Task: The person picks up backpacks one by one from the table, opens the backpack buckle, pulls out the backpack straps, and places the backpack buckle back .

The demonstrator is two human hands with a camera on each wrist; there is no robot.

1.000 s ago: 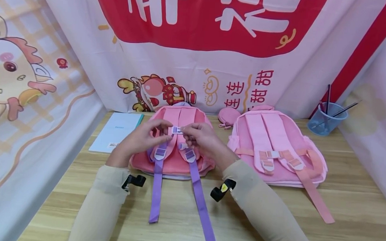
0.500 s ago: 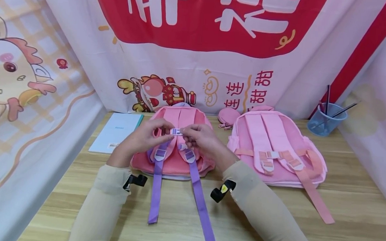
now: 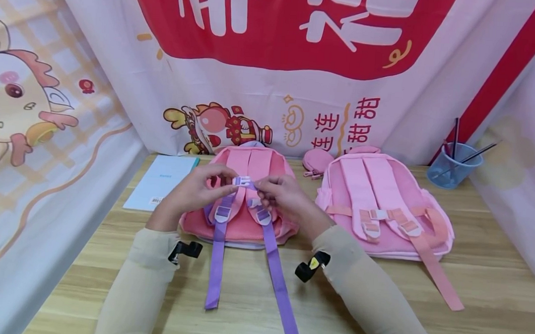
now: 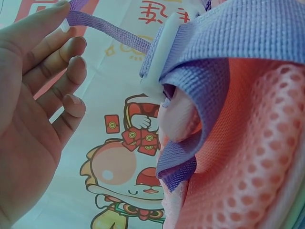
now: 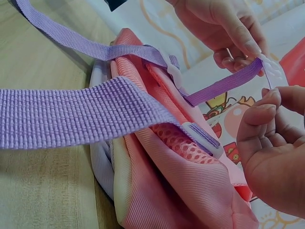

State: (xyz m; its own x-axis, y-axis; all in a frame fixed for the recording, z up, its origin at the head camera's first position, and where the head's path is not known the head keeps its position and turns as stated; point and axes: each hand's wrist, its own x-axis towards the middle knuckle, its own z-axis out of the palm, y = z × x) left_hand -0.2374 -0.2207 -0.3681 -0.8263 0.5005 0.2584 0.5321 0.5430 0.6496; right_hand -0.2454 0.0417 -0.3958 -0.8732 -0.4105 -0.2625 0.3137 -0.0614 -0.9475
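Observation:
A coral-pink backpack [image 3: 250, 158] lies with its shoulder straps up and two purple webbing straps [image 3: 215, 270] trailing toward me. Above it, a small white side-release buckle [image 3: 242, 181] is held off the straps; its halves look joined. My left hand [image 3: 197, 187] pinches the buckle's left end between thumb and forefinger, the other fingers loosely bent in the left wrist view. My right hand [image 3: 280, 194] pinches the short purple webbing [image 3: 252, 185] at the buckle's right side. In the right wrist view the buckle [image 5: 272, 67] is partly hidden by fingertips.
A second, lighter pink backpack [image 3: 386, 193] lies at the right, its chest buckle [image 3: 378, 214] fastened. A round pink pouch [image 3: 316, 161] sits between the bags. A pale blue notebook [image 3: 161, 181] is at left, a blue pen cup [image 3: 453, 166] at far right.
My right fingers have slid slightly right, off the buckle and onto its purple webbing, leaving more of the white buckle in sight. My left hand has stayed almost in place.

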